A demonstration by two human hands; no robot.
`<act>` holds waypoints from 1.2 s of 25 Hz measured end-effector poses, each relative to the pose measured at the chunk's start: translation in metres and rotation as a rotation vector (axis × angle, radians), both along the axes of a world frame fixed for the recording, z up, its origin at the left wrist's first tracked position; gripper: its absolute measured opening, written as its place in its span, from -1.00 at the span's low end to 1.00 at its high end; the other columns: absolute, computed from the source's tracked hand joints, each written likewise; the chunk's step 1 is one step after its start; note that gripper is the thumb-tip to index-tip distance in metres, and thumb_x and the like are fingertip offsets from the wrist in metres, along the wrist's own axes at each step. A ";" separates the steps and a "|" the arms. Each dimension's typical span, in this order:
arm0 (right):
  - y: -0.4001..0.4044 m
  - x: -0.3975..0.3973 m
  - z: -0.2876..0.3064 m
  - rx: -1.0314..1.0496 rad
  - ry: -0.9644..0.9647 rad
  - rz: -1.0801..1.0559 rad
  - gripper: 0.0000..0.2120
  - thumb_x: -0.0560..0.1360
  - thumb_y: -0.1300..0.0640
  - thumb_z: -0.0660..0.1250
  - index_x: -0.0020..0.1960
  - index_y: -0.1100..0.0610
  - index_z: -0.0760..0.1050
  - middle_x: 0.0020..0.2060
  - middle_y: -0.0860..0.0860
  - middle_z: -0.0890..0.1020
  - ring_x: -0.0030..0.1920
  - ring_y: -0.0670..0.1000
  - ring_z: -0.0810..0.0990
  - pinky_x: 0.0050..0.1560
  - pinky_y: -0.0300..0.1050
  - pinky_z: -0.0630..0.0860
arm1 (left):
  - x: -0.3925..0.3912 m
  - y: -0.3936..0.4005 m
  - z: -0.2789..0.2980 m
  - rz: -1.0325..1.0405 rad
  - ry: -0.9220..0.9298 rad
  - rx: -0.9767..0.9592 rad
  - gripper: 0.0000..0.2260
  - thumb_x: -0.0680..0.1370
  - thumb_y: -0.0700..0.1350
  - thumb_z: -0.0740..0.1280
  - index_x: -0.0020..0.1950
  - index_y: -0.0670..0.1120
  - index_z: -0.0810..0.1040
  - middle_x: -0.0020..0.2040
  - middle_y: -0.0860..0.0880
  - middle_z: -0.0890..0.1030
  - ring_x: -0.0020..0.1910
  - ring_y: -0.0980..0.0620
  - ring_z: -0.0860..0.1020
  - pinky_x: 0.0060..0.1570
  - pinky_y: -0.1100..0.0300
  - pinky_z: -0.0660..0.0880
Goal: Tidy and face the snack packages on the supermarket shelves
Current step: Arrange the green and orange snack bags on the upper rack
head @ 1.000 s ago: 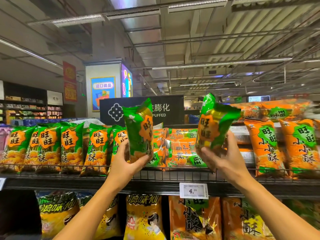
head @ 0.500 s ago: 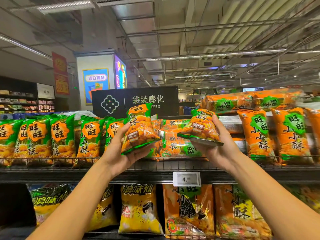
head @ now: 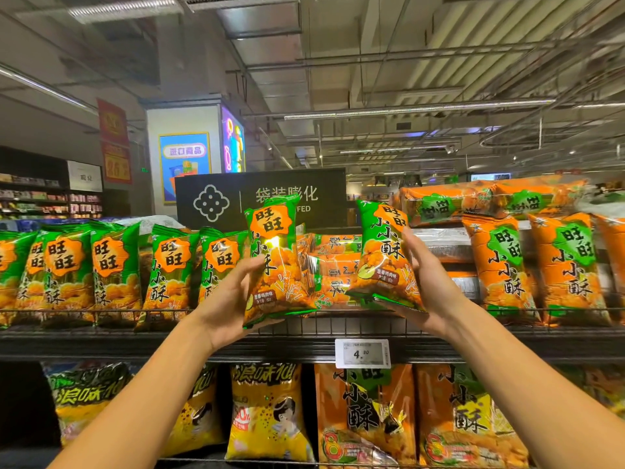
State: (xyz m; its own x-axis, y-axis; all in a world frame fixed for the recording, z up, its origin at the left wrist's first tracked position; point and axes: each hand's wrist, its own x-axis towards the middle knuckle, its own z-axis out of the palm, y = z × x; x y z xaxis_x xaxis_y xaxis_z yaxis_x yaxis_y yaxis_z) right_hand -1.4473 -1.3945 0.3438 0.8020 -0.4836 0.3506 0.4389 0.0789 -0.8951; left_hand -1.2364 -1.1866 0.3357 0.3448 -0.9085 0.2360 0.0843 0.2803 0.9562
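Observation:
My left hand [head: 225, 301] holds a green-and-orange snack bag [head: 275, 262] upright by its left edge, front label towards me. My right hand [head: 431, 286] grips a second green snack bag [head: 385, 255] from its right side, also upright and facing me. Both bags hover just in front of the top shelf's wire rail [head: 338, 324], over a gap where several orange bags [head: 333, 265] lie flat. A row of matching green bags [head: 115, 269] stands to the left. Orange bags [head: 504, 265] stand to the right.
More orange bags [head: 449, 203] lie stacked flat on top at the right. A price tag [head: 362, 353] hangs on the shelf edge. The lower shelf holds yellow bags [head: 267, 411] and larger orange bags [head: 368, 414]. A black aisle sign [head: 216, 198] stands behind the shelf.
Both bags have been turned from tilted and flipped to upright with their fronts facing me. My hands have lowered them closer to the shelf rail.

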 end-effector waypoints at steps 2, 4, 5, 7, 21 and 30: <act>0.000 0.003 -0.001 -0.084 0.065 -0.015 -0.48 0.40 -0.24 0.42 0.24 0.04 0.63 0.12 0.14 0.70 0.03 0.15 0.73 -0.09 -0.01 0.67 | 0.000 -0.003 0.000 0.125 -0.109 0.069 -0.44 0.27 0.19 0.56 0.22 0.03 0.63 0.21 -0.10 0.66 0.14 -0.09 0.65 0.00 0.09 0.61; -0.004 0.008 -0.003 -0.170 0.080 -0.090 -0.35 0.36 -0.17 0.51 0.36 0.08 0.47 0.12 0.13 0.70 0.05 0.15 0.72 -0.06 0.00 0.66 | 0.000 -0.005 0.003 0.196 -0.182 0.072 -0.39 0.32 0.14 0.54 0.32 0.03 0.52 0.20 -0.03 0.66 0.13 0.03 0.65 0.09 0.12 0.54; -0.005 0.010 -0.003 -0.193 0.054 -0.142 -0.31 0.34 -0.13 0.54 0.37 0.08 0.41 0.12 0.12 0.70 0.05 0.15 0.72 -0.06 0.01 0.66 | -0.001 -0.005 0.006 0.225 -0.215 0.050 -0.36 0.33 0.10 0.55 0.35 0.05 0.43 0.20 0.01 0.64 0.10 0.15 0.64 0.08 0.20 0.51; -0.006 0.014 -0.003 -0.223 -0.026 -0.236 -0.34 0.33 -0.10 0.55 0.34 0.01 0.39 0.14 0.08 0.69 0.06 0.10 0.72 -0.04 0.02 0.67 | 0.001 -0.006 0.013 0.303 -0.277 0.016 -0.23 0.35 0.02 0.54 0.46 0.06 0.25 0.34 0.03 0.50 0.12 0.29 0.58 0.14 0.31 0.43; -0.015 0.073 -0.019 -0.587 0.269 -0.452 -0.44 0.45 -0.06 0.51 0.34 -0.04 0.35 0.05 -0.26 0.54 0.08 -0.22 0.53 0.02 -0.29 0.46 | 0.039 -0.037 0.005 0.612 -0.515 0.096 -0.23 0.54 -0.11 0.43 0.60 0.03 0.04 0.58 -0.11 0.19 0.53 -0.09 0.19 0.43 -0.09 0.20; -0.016 0.088 -0.019 -0.750 0.480 -0.476 -0.37 0.44 -0.25 0.44 0.34 0.08 0.38 0.16 -0.05 0.55 0.16 0.02 0.53 0.10 -0.06 0.49 | 0.045 -0.034 -0.014 0.786 -0.912 0.259 -0.22 0.54 0.06 0.40 0.60 -0.04 0.01 0.46 -0.08 0.41 0.35 -0.10 0.44 0.31 -0.02 0.39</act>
State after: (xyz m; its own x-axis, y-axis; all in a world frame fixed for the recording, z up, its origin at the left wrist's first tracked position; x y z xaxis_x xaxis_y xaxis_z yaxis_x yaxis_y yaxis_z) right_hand -1.3595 -1.4102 0.3246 0.7192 -0.5773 0.3866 -0.1411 -0.6662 -0.7323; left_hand -1.1914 -1.2202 0.3216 0.6226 -0.5841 0.5207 -0.7494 -0.2535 0.6117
